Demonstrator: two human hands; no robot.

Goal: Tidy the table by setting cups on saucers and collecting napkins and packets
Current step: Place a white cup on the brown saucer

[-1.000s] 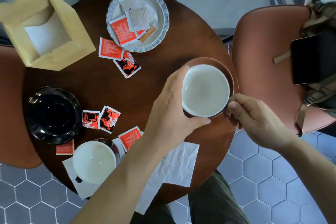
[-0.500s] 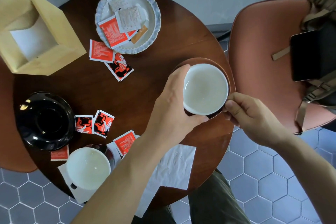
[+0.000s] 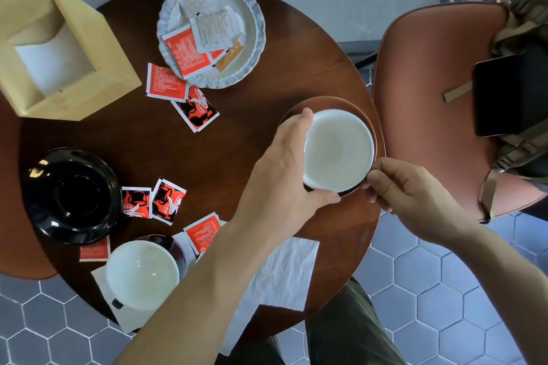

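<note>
A white cup [image 3: 338, 149] sits on a brown saucer [image 3: 326, 104] at the table's right edge. My left hand [image 3: 281, 178] grips the cup's left side, thumb under its near rim. My right hand [image 3: 406, 190] pinches the cup's handle side at the saucer's near edge. A second white cup [image 3: 142, 274] stands at the near left on a white napkin [image 3: 118, 314]. A black saucer [image 3: 71, 195] lies at the left. Red packets [image 3: 154, 201] are scattered on the table, and another napkin [image 3: 284, 272] lies under my left forearm.
A scalloped white plate [image 3: 255, 27] with several packets stands at the back of the round wooden table [image 3: 231, 127]. A wooden napkin box [image 3: 59, 47] is at the far left. A reddish chair [image 3: 430, 98] with a bag and dark device stands to the right.
Both hands stay on the cup over the brown saucer. The camera view has shifted slightly, and the cup has hardly moved.
</note>
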